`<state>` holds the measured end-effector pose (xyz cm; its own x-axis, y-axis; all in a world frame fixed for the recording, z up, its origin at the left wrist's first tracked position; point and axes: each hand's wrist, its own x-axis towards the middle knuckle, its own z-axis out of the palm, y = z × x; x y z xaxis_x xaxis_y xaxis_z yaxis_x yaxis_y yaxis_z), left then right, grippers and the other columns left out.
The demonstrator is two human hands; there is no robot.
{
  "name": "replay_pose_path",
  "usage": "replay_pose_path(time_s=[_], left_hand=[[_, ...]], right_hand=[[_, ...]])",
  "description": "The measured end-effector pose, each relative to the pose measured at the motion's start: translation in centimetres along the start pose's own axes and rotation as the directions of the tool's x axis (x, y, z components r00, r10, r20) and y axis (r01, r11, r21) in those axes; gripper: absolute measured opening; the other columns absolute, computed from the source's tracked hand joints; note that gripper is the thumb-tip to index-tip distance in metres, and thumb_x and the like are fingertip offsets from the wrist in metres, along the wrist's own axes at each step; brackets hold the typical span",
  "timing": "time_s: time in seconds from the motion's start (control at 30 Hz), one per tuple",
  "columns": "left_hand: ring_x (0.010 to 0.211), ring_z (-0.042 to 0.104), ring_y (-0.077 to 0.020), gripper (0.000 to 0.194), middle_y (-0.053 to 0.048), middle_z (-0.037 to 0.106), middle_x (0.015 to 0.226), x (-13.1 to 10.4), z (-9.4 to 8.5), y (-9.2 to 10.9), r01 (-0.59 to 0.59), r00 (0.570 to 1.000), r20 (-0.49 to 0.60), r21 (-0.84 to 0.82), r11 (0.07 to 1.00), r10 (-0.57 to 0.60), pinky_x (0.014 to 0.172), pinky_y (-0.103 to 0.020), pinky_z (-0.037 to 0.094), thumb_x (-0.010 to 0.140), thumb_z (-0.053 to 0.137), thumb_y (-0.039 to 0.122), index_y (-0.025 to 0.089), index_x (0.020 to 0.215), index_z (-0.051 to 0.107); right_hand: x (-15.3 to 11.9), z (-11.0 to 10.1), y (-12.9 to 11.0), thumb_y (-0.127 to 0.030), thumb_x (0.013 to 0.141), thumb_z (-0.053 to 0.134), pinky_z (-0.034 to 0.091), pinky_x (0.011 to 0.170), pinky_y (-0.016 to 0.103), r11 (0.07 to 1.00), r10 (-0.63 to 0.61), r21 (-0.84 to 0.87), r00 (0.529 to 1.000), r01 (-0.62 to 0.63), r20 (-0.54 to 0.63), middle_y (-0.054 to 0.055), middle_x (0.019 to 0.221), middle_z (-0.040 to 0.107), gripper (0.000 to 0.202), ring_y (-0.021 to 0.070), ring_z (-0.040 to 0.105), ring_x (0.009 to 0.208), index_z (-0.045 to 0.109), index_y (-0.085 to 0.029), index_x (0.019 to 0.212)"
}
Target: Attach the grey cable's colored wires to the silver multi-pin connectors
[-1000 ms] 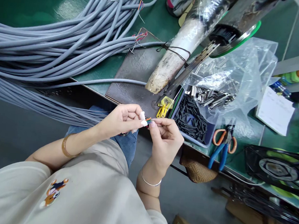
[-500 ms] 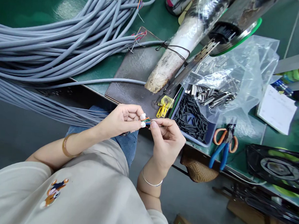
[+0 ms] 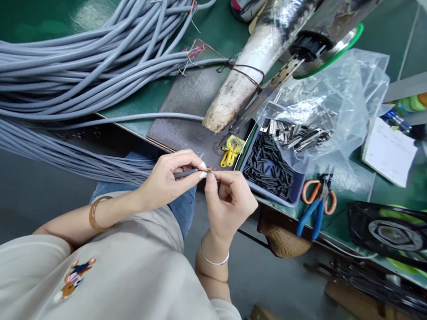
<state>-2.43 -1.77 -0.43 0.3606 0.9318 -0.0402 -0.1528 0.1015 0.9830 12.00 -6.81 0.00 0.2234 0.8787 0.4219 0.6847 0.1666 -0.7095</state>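
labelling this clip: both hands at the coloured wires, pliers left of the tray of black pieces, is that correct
Wrong side: the head view shows the pliers right of the tray of black pieces. The left hand and right hand are at the coloured wires.

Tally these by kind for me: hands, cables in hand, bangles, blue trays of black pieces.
Hands: 2, left hand and right hand
Cables in hand: 1, grey cable
Bangles: 2, brown bangle and silver bangle
Trays: 1, blue tray
Total: 6
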Motion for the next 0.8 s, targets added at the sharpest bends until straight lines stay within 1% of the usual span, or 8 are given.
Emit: replay_pose_path(time_s=[0.23, 0.4, 0.53, 0.6, 0.63, 0.67, 0.73, 0.8], left_hand=[[0.097, 0.067, -0.0175, 0.006, -0.011, 0.069, 0.11, -0.2, -0.6, 0.0, -0.07, 0.996, -0.064, -0.015, 0.997, 0.069, 0.077, -0.024, 0.057, 0.081, 0.078, 0.021, 0.018, 0.083, 0.074], [0.074, 0.072, -0.017, 0.005, -0.006, 0.076, 0.082, -0.3, -1.7, 1.8, 0.018, 0.971, 0.239, -0.109, 0.994, 0.009, 0.068, -0.026, 0.058, 0.083, 0.078, 0.02, 0.019, 0.083, 0.073], [0.061, 0.065, -0.0155, 0.01, -0.008, 0.077, 0.077, -1.1, -2.7, 4.7, -0.052, 0.761, 0.647, -0.014, 0.999, 0.048, 0.052, -0.026, 0.044, 0.088, 0.07, 0.015, 0.02, 0.083, 0.076], [0.056, 0.06, -0.0135, 0.013, -0.009, 0.078, 0.079, -1.6, -2.8, 5.3, -0.027, 0.617, 0.786, -0.015, 1.0, 0.029, 0.049, -0.027, 0.04, 0.09, 0.066, 0.015, 0.021, 0.087, 0.077], [0.054, 0.058, -0.0128, 0.012, -0.009, 0.078, 0.079, -1.8, -2.6, 5.3, 0.003, 0.594, 0.804, -0.023, 1.0, 0.017, 0.048, -0.027, 0.038, 0.09, 0.066, 0.016, 0.02, 0.087, 0.077], [0.053, 0.057, -0.0121, 0.01, -0.009, 0.077, 0.079, -1.9, -2.3, 4.9, 0.048, 0.614, 0.789, -0.027, 0.998, -0.009, 0.047, -0.026, 0.037, 0.089, 0.067, 0.017, 0.02, 0.086, 0.076], [0.058, 0.062, -0.013, 0.006, -0.008, 0.075, 0.075, -1.9, -1.6, 3.6, 0.17, 0.751, 0.658, -0.111, 0.979, -0.056, 0.05, -0.023, 0.042, 0.085, 0.074, 0.022, 0.018, 0.081, 0.072], [0.059, 0.063, -0.0122, 0.02, -0.005, 0.07, 0.07, -1.5, -1.0, 2.0, 0.298, 0.867, 0.476, -0.26, 0.919, -0.147, 0.055, -0.022, 0.049, 0.08, 0.081, 0.028, 0.016, 0.077, 0.065]], right_hand=[[-0.3, -1.3, 0.6, -0.025, 0.096, 0.062, 0.041, 0.051, 0.024, 0.971, -0.225, -0.075, 0.973, 0.228, 0.05, -0.007, 0.056, 0.054, 0.014, 0.0075, 0.047, 0.046, 0.066, -0.024, 0.082], [0.0, -5.6, 0.3, -0.027, 0.099, 0.054, 0.043, 0.046, 0.027, 0.998, -0.054, 0.017, 0.997, 0.055, -0.054, -0.008, 0.066, 0.064, 0.025, 0.0111, 0.051, 0.044, 0.058, -0.03, 0.122], [2.4, -9.8, 0.9, -0.028, 0.101, 0.055, 0.052, 0.063, 0.025, 0.969, 0.124, -0.243, 0.923, -0.034, 0.365, -0.004, 0.082, 0.076, 0.017, 0.0122, 0.071, 0.065, 0.059, -0.026, 0.118], [4.1, -11.1, 2.3, -0.032, 0.098, 0.061, 0.048, 0.064, 0.026, 0.917, 0.16, -0.399, 0.916, 0.0, 0.369, -0.003, 0.075, 0.074, 0.009, 0.0144, 0.072, 0.068, 0.061, -0.024, 0.095], [5.0, -11.5, 3.3, -0.034, 0.096, 0.064, 0.044, 0.062, 0.027, 0.866, 0.17, -0.499, 0.937, 0.007, 0.307, -0.002, 0.072, 0.073, 0.013, 0.0155, 0.07, 0.066, 0.06, -0.023, 0.09], [5.8, -11.6, 4.5, -0.034, 0.094, 0.066, 0.04, 0.061, 0.028, 0.8, 0.164, -0.601, 0.963, -0.003, 0.214, -0.002, 0.069, 0.069, 0.015, 0.0163, 0.066, 0.063, 0.06, -0.023, 0.086], [7.7, -11.3, 7.2, -0.028, 0.09, 0.067, 0.035, 0.062, 0.031, 0.691, 0.13, -0.721, 0.99, -0.054, 0.051, -0.001, 0.064, 0.062, 0.012, 0.0165, 0.058, 0.059, 0.058, -0.023, 0.084], [9.6, -10.4, 9.8, -0.023, 0.092, 0.063, 0.034, 0.064, 0.032, 0.699, 0.104, -0.709, 0.994, -0.089, -0.022, -0.001, 0.063, 0.058, 0.01, 0.0151, 0.053, 0.059, 0.056, -0.022, 0.084]])
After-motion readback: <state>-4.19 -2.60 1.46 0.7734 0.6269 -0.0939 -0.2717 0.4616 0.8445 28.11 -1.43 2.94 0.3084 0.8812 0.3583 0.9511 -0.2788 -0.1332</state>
